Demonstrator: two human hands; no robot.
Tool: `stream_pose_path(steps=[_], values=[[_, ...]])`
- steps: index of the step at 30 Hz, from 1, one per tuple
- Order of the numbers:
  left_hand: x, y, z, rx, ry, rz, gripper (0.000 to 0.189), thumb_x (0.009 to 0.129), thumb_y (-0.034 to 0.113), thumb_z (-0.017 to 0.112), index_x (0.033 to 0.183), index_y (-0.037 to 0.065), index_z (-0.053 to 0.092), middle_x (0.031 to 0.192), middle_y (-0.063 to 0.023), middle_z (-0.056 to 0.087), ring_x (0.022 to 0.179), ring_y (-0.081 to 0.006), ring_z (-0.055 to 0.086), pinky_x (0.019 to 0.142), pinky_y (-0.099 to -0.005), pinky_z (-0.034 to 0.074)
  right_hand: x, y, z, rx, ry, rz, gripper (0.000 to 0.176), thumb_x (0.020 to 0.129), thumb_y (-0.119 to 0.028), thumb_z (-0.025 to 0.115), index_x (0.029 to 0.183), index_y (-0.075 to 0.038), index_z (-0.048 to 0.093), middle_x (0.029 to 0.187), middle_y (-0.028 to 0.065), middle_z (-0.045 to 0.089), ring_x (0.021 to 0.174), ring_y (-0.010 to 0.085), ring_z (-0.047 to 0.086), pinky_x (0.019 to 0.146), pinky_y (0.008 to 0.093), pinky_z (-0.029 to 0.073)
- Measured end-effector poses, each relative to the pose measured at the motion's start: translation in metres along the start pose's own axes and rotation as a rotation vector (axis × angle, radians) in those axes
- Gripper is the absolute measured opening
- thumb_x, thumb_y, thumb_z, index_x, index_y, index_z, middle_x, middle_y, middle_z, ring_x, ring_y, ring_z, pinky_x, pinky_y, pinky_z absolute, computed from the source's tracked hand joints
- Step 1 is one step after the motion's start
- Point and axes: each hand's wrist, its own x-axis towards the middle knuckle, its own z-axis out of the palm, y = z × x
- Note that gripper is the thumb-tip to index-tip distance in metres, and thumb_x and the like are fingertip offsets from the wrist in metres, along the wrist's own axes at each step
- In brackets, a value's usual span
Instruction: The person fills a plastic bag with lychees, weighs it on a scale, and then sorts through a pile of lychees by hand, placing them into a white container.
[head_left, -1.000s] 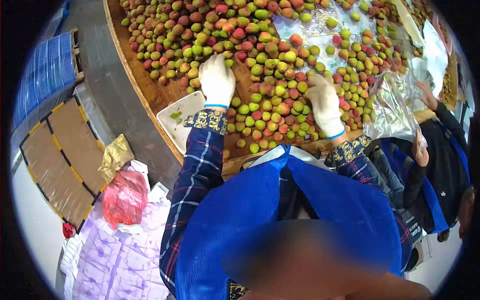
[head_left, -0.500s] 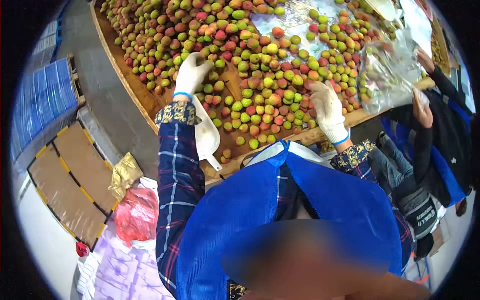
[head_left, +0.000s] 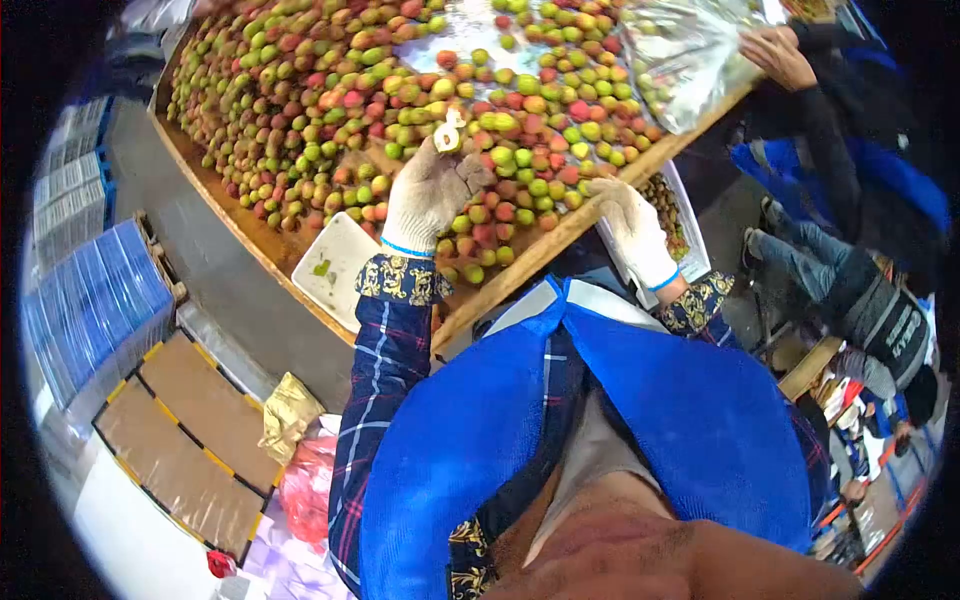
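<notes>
Our left hand (head_left: pixel 425 195), in a white knitted glove, is raised over the near part of the table (head_left: pixel 230 215). Its fingers are closed in a pinch on a single fruit (head_left: pixel 447 135), held at the fingertips and clear of the heap of fruit (head_left: pixel 330 90) that covers the boards. We judge that this fingertip hold keeps the palm off the fruit and turns its pale face up toward us, where it can be looked over.

Our right hand (head_left: pixel 630 225), gloved alike, lies lower and to the right at the table's near edge, fingers curved down onto the outermost fruit. Whether it has hold of any, we cannot tell. Just right of it, under the edge, a white bin (head_left: pixel 694 262) holds darker fruit, set, we think, within that hand's easy reach.

On the left a white tray (head_left: pixel 335 270) rests at the near rim beside our left sleeve, a green scrap lying in it. At the far right a co-worker's hand (head_left: pixel 775 55) holds a clear plastic bag (head_left: pixel 690 50) against the table edge, with fruit inside. On the floor to the left are blue crates (head_left: pixel 95 300), flat cardboard sheets (head_left: pixel 185 440) and a red bag (head_left: pixel 305 490).
</notes>
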Motion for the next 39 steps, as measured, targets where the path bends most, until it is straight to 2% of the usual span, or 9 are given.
stream_pose_path(steps=[8, 14, 21, 24, 26, 29, 31, 38, 39], values=[[0.02, -0.215, 0.018, 0.192, -0.102, -0.643, 0.041, 0.113, 0.034, 0.061, 0.141, 0.004, 0.062, 0.122, -0.007, 0.073, 0.108, -0.0225, 0.073, 0.095, -0.04, 0.058, -0.104, 0.033, -0.103, 0.012, 0.299, 0.15, 0.021, 0.103, -0.009, 0.061, 0.117, 0.001, 0.073, 0.119, 0.0193, 0.075, 0.108, 0.0353, 0.072, 0.098, 0.0427, 0.057], [0.064, -0.349, -0.064, 0.247, 0.15, -1.078, 0.034, 0.114, 0.042, 0.049, 0.11, 0.012, 0.065, 0.092, -0.0054, 0.067, 0.081, -0.025, 0.064, 0.079, -0.0409, 0.053, -0.188, 0.115, -0.158, -0.004, 0.562, 0.264, 0.031, 0.111, -0.017, 0.053, 0.126, 0.0, 0.074, 0.126, 0.0189, 0.076, 0.121, 0.036, 0.071, 0.106, 0.0416, 0.054], [0.186, -0.301, -0.112, 0.323, 0.799, -0.108, 0.031, 0.114, 0.032, 0.05, 0.109, 0.006, 0.066, 0.091, -0.006, 0.067, 0.084, -0.0245, 0.069, 0.082, -0.0437, 0.06, -0.252, 0.141, -0.173, -0.191, 0.612, 0.317, 0.029, 0.112, -0.013, 0.048, 0.114, -0.001, 0.075, 0.119, 0.0196, 0.074, 0.114, 0.0391, 0.07, 0.102, 0.0435, 0.054], [0.172, -0.268, -0.136, 1.808, 0.11, -0.256, 0.026, 0.106, 0.031, 0.059, 0.096, 0.009, 0.068, 0.079, -0.0117, 0.066, 0.072, -0.0336, 0.069, 0.062, -0.0473, 0.056, -0.267, 0.155, -0.162, -0.342, 0.457, 0.205, 0.027, 0.111, -0.012, 0.047, 0.108, -0.001, 0.072, 0.114, 0.0204, 0.072, 0.107, 0.0397, 0.069, 0.099, 0.0445, 0.054], [0.165, -0.264, -0.172, 1.803, 0.116, -0.301, 0.023, 0.104, 0.03, 0.062, 0.096, 0.009, 0.068, 0.081, -0.0116, 0.067, 0.073, -0.0329, 0.07, 0.062, -0.0473, 0.056, -0.26, 0.158, -0.142, -0.133, 0.437, 0.303, 0.024, 0.11, -0.013, 0.05, 0.108, -0.001, 0.071, 0.111, 0.0193, 0.072, 0.104, 0.0369, 0.07, 0.098, 0.0432, 0.054], [0.139, -0.28, -0.222, 0.641, -0.141, -0.513, 0.031, 0.107, 0.033, 0.063, 0.108, 0.003, 0.073, 0.091, -0.0033, 0.069, 0.078, -0.0222, 0.068, 0.07, -0.0423, 0.058, -0.223, 0.15, -0.124, 0.132, 0.346, 0.329, 0.015, 0.105, -0.009, 0.057, 0.108, 0.0, 0.069, 0.107, 0.0154, 0.074, 0.096, 0.0297, 0.071, 0.092, 0.0404, 0.056], [0.074, -0.296, -0.104, 1.283, 0.31, -0.259, 0.04, 0.105, 0.033, 0.068, 0.126, 0.0, 0.074, 0.108, -0.0057, 0.076, 0.091, -0.0183, 0.069, 0.083, -0.038, 0.059, -0.195, 0.159, -0.112, 0.25, 0.213, 0.325, 0.012, 0.101, -0.004, 0.058, 0.109, 0.0, 0.067, 0.106, 0.0151, 0.074, 0.09, 0.0269, 0.072, 0.089, 0.0386, 0.057], [-0.001, -0.218, -0.047, 1.172, 0.205, -0.222, 0.046, 0.108, 0.027, 0.065, 0.144, -0.002, 0.063, 0.125, -0.0096, 0.074, 0.109, -0.0166, 0.069, 0.096, -0.0323, 0.055, -0.061, 0.056, -0.086, 0.145, -0.031, 0.232, 0.02, 0.104, -0.011, 0.06, 0.116, 0.0, 0.072, 0.102, 0.0181, 0.076, 0.087, 0.0297, 0.077, 0.083, 0.0397, 0.059], [-0.009, -0.201, -0.033, 1.166, 0.216, -0.189, 0.047, 0.109, 0.026, 0.064, 0.146, -0.003, 0.061, 0.126, -0.0101, 0.074, 0.11, -0.0165, 0.069, 0.096, -0.032, 0.055, -0.05, 0.082, -0.081, -0.014, 0.08, -0.011, 0.021, 0.107, -0.013, 0.059, 0.118, 0.0, 0.071, 0.101, 0.0162, 0.077, 0.086, 0.0261, 0.076, 0.082, 0.0379, 0.059]])
